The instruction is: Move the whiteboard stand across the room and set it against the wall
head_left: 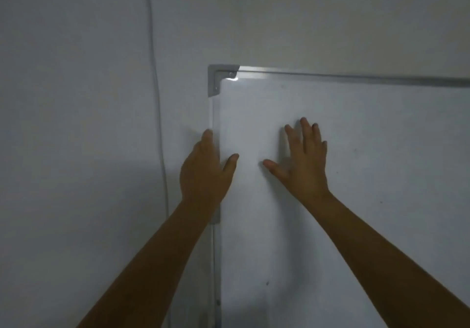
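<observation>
While both bare arms reach up from the bottom of the frame, the whiteboard (pixel 356 175) fills the right half, its grey corner bracket (pixel 216 78) at centre top, against the pale wall (pixel 76 98). The left hand (pixel 203 172) wraps the board's left frame edge, thumb on the front face. The right hand (pixel 302 159) lies flat on the surface, fingers spread. 1 white cable (pixel 157 98) runs down the wall just left.
</observation>
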The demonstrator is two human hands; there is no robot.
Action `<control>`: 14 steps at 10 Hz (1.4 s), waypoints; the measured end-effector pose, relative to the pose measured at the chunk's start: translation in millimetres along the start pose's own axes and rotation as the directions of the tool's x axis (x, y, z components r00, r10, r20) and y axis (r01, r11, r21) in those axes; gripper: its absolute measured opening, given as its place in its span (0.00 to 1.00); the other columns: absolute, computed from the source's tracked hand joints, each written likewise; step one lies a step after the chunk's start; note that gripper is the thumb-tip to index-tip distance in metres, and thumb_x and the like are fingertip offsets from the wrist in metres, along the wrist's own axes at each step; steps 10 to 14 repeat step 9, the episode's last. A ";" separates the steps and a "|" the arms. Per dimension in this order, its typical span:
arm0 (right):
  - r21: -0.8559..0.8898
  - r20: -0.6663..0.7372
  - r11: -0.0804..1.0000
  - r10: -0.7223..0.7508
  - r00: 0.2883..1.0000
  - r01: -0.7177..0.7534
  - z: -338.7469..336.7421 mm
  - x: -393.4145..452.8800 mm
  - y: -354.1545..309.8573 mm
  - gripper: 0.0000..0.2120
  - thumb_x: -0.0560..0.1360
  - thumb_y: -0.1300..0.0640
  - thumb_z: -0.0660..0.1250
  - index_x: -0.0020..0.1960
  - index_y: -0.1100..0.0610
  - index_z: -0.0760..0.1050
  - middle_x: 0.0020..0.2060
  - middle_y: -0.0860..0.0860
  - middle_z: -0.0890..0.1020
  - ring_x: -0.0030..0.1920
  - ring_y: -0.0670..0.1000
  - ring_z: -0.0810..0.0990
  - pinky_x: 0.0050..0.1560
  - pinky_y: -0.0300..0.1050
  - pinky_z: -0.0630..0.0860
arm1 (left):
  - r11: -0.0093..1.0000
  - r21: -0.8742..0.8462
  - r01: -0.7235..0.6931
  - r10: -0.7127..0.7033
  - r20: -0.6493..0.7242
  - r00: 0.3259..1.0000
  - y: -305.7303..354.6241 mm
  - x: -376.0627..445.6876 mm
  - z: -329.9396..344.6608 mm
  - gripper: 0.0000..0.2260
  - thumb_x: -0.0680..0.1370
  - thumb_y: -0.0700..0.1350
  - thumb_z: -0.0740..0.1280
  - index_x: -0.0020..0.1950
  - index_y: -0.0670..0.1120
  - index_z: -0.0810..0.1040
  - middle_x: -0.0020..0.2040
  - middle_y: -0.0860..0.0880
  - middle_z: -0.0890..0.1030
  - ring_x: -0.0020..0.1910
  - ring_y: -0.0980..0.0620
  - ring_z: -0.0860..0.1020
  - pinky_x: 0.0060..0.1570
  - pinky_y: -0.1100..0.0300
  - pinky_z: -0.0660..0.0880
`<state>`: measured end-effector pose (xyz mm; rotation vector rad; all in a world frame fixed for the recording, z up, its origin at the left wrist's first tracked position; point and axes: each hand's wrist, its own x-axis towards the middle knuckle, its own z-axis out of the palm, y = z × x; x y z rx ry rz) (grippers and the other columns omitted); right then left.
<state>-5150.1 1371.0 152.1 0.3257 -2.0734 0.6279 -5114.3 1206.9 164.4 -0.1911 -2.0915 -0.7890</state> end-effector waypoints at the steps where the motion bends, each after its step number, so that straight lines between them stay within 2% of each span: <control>1: -0.139 0.095 0.989 -0.040 0.995 0.053 2.4 17.1 -7.6 0.39 0.70 0.40 0.64 0.72 0.56 0.51 0.74 0.60 0.47 0.73 0.62 0.42 0.71 0.66 0.44 | 0.997 -0.076 0.031 -0.025 0.076 0.997 -6.4 11.2 1.0 0.31 0.74 0.47 0.63 0.71 0.44 0.50 0.66 0.39 0.70 0.62 0.40 0.72 0.59 0.51 0.70; 2: -0.149 0.097 0.987 -0.040 0.995 0.054 14.8 16.0 -11.6 0.44 0.65 0.31 0.47 0.73 0.55 0.44 0.74 0.60 0.42 0.71 0.59 0.33 0.71 0.65 0.40 | 0.988 -0.146 0.050 -0.031 0.124 0.992 -15.0 14.4 -3.1 0.28 0.75 0.44 0.62 0.71 0.43 0.52 0.64 0.37 0.72 0.61 0.41 0.72 0.60 0.54 0.68; 3: -0.122 0.065 0.990 -0.060 0.996 0.068 21.5 16.8 -15.9 0.46 0.62 0.31 0.42 0.73 0.55 0.45 0.74 0.61 0.42 0.67 0.54 0.31 0.70 0.66 0.40 | 0.977 -0.202 0.065 -0.038 0.134 0.990 -21.6 15.2 -9.6 0.28 0.75 0.44 0.62 0.71 0.44 0.53 0.62 0.37 0.73 0.59 0.41 0.73 0.60 0.54 0.68; 4: -0.104 0.060 0.989 -0.101 0.993 0.107 30.2 16.0 -27.9 0.44 0.63 0.32 0.44 0.73 0.56 0.46 0.74 0.62 0.45 0.67 0.56 0.33 0.69 0.66 0.40 | 0.973 -0.210 0.099 -0.080 0.100 0.992 -35.1 17.6 -18.1 0.27 0.74 0.44 0.63 0.70 0.45 0.56 0.56 0.36 0.76 0.54 0.40 0.74 0.56 0.52 0.70; 5: -0.152 0.049 0.978 -0.140 0.989 0.146 33.9 13.0 -37.6 0.42 0.65 0.33 0.43 0.73 0.56 0.47 0.74 0.62 0.46 0.67 0.58 0.32 0.65 0.60 0.35 | 0.968 -0.206 0.143 -0.129 0.079 0.989 -35.2 15.9 -27.4 0.25 0.74 0.44 0.63 0.68 0.41 0.60 0.56 0.38 0.76 0.49 0.48 0.71 0.51 0.58 0.66; 6: -0.159 0.078 0.979 -0.120 0.990 0.131 29.8 11.2 -41.0 0.42 0.66 0.33 0.44 0.73 0.56 0.45 0.74 0.62 0.44 0.69 0.60 0.33 0.68 0.61 0.36 | 0.964 -0.217 0.153 -0.139 0.079 0.987 -31.2 12.7 -30.0 0.24 0.74 0.44 0.64 0.67 0.41 0.62 0.56 0.38 0.76 0.52 0.44 0.74 0.51 0.58 0.66; 7: -0.147 0.148 0.984 -0.078 0.986 0.100 14.4 10.3 -38.1 0.36 0.74 0.41 0.58 0.73 0.55 0.46 0.74 0.59 0.43 0.73 0.62 0.38 0.71 0.64 0.41 | 0.959 -0.216 0.184 -0.172 0.075 0.982 -25.8 11.9 -26.2 0.23 0.74 0.44 0.64 0.67 0.41 0.63 0.57 0.37 0.76 0.55 0.42 0.74 0.54 0.55 0.69; 8: -0.057 0.148 0.994 -0.082 0.986 0.091 0.4 7.4 -36.3 0.33 0.74 0.43 0.58 0.72 0.57 0.52 0.75 0.58 0.48 0.74 0.60 0.44 0.72 0.63 0.46 | 0.952 -0.230 0.200 -0.183 0.093 0.979 -24.4 9.7 -23.6 0.22 0.74 0.44 0.64 0.66 0.42 0.64 0.52 0.40 0.76 0.50 0.44 0.74 0.50 0.56 0.68; 9: 0.260 -0.055 0.965 -0.032 0.998 0.046 -29.5 1.6 -32.2 0.29 0.69 0.48 0.60 0.65 0.64 0.67 0.68 0.62 0.68 0.70 0.59 0.62 0.70 0.51 0.57 | 0.955 -0.246 0.167 -0.169 0.014 0.986 -25.3 1.5 -23.7 0.24 0.73 0.42 0.64 0.67 0.43 0.62 0.55 0.39 0.77 0.50 0.46 0.74 0.51 0.56 0.69; 14: 0.260 -0.055 0.965 -0.032 0.998 0.046 -29.5 1.6 -32.2 0.29 0.69 0.48 0.60 0.65 0.64 0.67 0.68 0.62 0.68 0.70 0.59 0.62 0.70 0.51 0.57 | 0.955 -0.246 0.167 -0.169 0.014 0.986 -25.3 1.5 -23.7 0.24 0.73 0.42 0.64 0.67 0.43 0.62 0.55 0.39 0.77 0.50 0.46 0.74 0.51 0.56 0.69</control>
